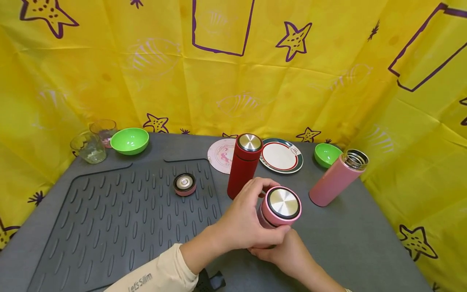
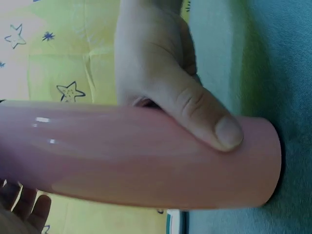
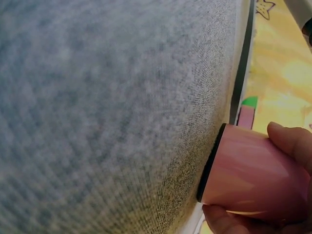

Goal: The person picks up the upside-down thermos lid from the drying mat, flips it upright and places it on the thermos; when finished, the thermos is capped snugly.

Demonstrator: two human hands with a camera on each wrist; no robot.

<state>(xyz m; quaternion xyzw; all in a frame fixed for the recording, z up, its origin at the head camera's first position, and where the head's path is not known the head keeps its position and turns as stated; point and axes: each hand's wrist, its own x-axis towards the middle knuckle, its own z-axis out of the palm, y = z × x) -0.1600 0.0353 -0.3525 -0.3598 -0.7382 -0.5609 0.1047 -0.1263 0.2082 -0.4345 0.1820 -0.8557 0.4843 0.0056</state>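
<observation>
A pink thermos (image 2: 146,156) with a shiny silver-topped lid (image 1: 284,202) stands between both hands. My left hand (image 1: 244,219) grips it near the top, thumb and fingers around the lid area; only its fingertips (image 2: 39,212) show at the corner of the left wrist view. My right hand (image 1: 290,253) holds the body lower down, thumb lying along the side near the bottom. Just behind is a red thermos (image 1: 241,172), upright with its lid on. To the right, a second pink thermos (image 1: 333,181) has no lid, its steel mouth showing.
A loose pink-edged lid (image 1: 185,184) lies upside down on the grey drying mat (image 1: 124,215). Two glasses (image 1: 89,148) and a green bowl (image 1: 129,141) stand back left. Behind are a round pink mat (image 1: 220,156), a plate (image 1: 280,156) and another green bowl (image 1: 327,155).
</observation>
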